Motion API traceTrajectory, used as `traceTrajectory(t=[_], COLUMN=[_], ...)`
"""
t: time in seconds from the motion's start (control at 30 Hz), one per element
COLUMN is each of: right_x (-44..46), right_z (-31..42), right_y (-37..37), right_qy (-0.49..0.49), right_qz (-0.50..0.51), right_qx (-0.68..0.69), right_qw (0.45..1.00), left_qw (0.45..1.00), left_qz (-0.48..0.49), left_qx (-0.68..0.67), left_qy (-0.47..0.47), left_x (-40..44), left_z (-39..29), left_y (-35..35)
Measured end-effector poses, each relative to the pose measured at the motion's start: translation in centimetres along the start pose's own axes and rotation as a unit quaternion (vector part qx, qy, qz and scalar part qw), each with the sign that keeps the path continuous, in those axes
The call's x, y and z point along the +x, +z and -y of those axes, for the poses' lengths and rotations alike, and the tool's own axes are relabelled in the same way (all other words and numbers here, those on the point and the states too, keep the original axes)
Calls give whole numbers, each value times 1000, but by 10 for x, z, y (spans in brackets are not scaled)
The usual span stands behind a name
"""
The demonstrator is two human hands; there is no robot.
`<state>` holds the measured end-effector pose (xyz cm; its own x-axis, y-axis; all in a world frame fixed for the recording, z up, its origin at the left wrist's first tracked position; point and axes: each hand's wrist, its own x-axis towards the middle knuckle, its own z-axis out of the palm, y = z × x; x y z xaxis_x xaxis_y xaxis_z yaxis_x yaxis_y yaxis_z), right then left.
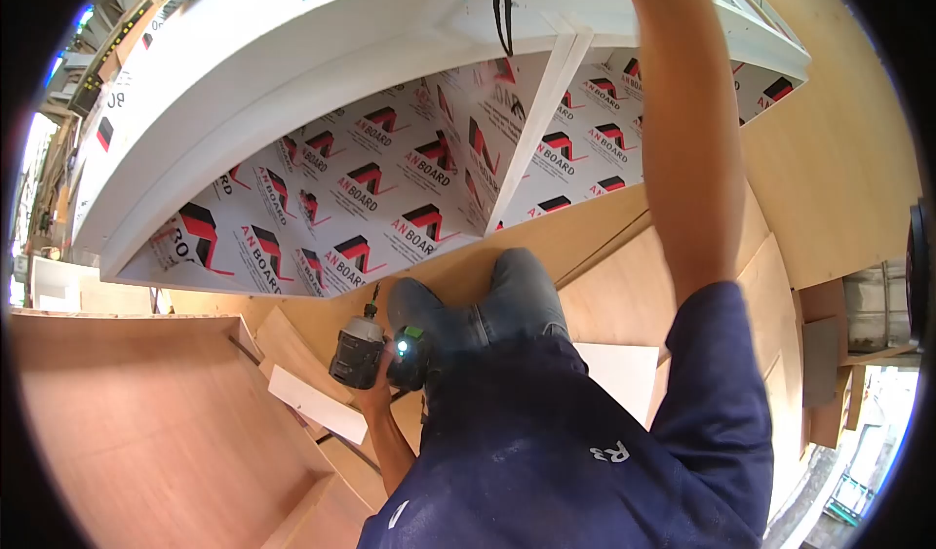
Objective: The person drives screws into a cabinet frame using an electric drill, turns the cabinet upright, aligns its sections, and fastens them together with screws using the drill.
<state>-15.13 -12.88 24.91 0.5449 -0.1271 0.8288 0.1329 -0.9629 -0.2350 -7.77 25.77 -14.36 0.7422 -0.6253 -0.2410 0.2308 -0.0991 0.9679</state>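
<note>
Left hand wrapped round a black-and-grey cordless drill, right beside the denim-clad left knee; long axis and slim bit point forward, toward the white, curved-edged board frame. Right hand's out of shot; can't tell its grip.

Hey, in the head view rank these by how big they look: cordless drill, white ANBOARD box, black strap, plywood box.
Largest to smallest, as they appear:
White ANBOARD box
Plywood box
Cordless drill
Black strap
</note>
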Motion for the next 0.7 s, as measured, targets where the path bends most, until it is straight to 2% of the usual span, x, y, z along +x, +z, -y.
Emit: traceTrajectory(t=[0.07,0.1,0.13,0.17,0.2,0.23,0.3,0.33,0.4,0.43,0.5,0.57,0.7], right_x=[-57,-96,-136,-176,-213,-250,-301,-305,-308,-309,-310,-313,-326], right_z=[24,44,61,68,80,86,100,107,116,118,117,117,127], right_y=[1,15,29,50,73,108,143,149,157,158,157,159,164], right_qy=[30,130,228,303,440,454,510,512,520,518,519,513,506], right_qz=[-37,-79,-121,-97,-90,-134,-187,-199,-270,-281,-274,-284,-293], right_qx=[102,216,324,404,436,452,516,515,618,617,675,702,704], right_qw=[994,964,910,858,780,756,662,658,524,523,447,404,403], left_qw=[999,995,994,994,990,984,981,980,978,975,971,977,979], left_qz=[34,69,83,87,120,155,172,180,199,211,231,204,196], left_qx=[-32,-64,-41,-39,-55,-70,-63,-61,-56,-53,-46,26,20], left_qy=[10,29,51,48,55,60,55,52,41,39,36,57,53], left_x=[-1,0,-1,0,1,4,7,7,8,8,7,4,0], left_z=[-18,-29,-38,-41,-43,-45,-45,-44,-45,-47,-49,-44,-40], left_y=[8,14,19,22,25,26,35,38,46,50,60,62,63])
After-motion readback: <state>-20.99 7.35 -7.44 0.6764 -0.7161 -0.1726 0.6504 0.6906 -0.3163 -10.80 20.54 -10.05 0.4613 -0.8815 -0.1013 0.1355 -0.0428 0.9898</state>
